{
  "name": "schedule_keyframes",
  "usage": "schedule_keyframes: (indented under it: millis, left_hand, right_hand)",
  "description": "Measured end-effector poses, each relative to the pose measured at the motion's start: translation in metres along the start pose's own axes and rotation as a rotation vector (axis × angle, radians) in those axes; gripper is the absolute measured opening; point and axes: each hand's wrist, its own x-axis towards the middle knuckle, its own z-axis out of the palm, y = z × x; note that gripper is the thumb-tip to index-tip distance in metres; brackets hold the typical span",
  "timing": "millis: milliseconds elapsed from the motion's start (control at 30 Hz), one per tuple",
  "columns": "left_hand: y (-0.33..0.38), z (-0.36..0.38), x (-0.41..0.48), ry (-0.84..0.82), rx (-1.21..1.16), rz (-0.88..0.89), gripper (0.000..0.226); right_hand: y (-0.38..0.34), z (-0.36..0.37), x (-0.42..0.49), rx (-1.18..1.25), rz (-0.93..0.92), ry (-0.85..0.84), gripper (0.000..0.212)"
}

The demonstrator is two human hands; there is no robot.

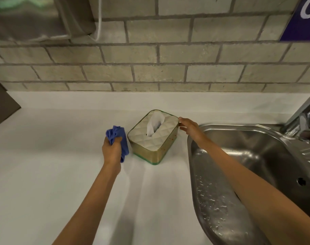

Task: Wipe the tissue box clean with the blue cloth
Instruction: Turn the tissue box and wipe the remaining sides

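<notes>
While my left hand (112, 150) clenches the bunched blue cloth (119, 138) just left of the tissue box (153, 137), apart from its side, the box sits on the white countertop (62, 147), a tissue (155, 123) rising from its quilted top. My right hand (188, 126), fingers loosely spread, touches the box's far right corner. Right of the box: wet steel sink (221, 174); beyond it, chrome faucet (304, 119). Behind the box: tiled wall (159, 68).

Blue cloth (118, 140); tissue box (153, 138) with cream quilted diamond top, gold sides, green base band; white surface (44, 156); silver sink (239, 156)
</notes>
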Motion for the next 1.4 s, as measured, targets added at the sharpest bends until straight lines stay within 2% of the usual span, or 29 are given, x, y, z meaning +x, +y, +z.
schedule_keyframes:
  millis: [167, 267, 333, 433, 600, 767, 900, 1000, 1100, 1200, 1300, 1400]
  left_hand:
    - [-0.025, 0.002, -0.035, 0.035, -0.054, -0.095, 0.009]
    - [-0.030, 0.014, -0.047, 0.037, -0.079, -0.128, 0.015]
    - [-0.031, 0.022, -0.051, 0.058, -0.103, -0.141, 0.006]
    - [-0.031, 0.031, -0.051, 0.054, -0.100, -0.120, 0.035]
    - [-0.027, 0.035, -0.040, 0.031, -0.047, -0.093, 0.042]
    - [-0.017, 0.030, -0.020, -0.044, 0.015, -0.075, 0.035]
    - [-0.010, 0.022, -0.005, -0.120, 0.085, -0.077, 0.029]
    - [-0.004, 0.015, 0.002, -0.179, 0.109, -0.095, 0.015]
    - [-0.002, 0.010, 0.007, -0.226, 0.106, -0.103, 0.032]
    - [-0.005, -0.001, 0.010, -0.246, 0.102, -0.090, 0.041]
    - [-0.011, -0.013, 0.007, -0.283, 0.153, -0.080, 0.043]
    - [-0.018, -0.017, -0.001, -0.325, 0.188, -0.038, 0.039]
  right_hand:
    - [0.017, -0.006, -0.014, 0.042, 0.053, 0.000, 0.049]
    - [0.005, 0.000, -0.016, 0.072, 0.059, 0.005, 0.056]
    - [-0.005, 0.005, -0.015, 0.041, 0.045, -0.025, 0.052]
    - [-0.016, 0.012, -0.013, 0.031, 0.050, -0.066, 0.029]
    - [-0.013, 0.009, -0.016, 0.020, -0.004, -0.040, 0.038]
    - [0.006, 0.002, -0.037, 0.041, -0.074, -0.008, 0.054]
    - [0.022, 0.003, -0.066, 0.114, -0.069, 0.070, 0.025]
    - [0.027, 0.008, -0.086, 0.107, -0.058, 0.060, 0.030]
    - [0.034, 0.011, -0.103, 0.127, -0.082, 0.054, 0.033]
    - [0.038, 0.010, -0.106, 0.086, -0.109, 0.057, 0.047]
    - [0.039, 0.006, -0.098, -0.017, -0.102, -0.037, 0.077]
    - [0.040, 0.005, -0.085, -0.043, -0.057, -0.126, 0.094]
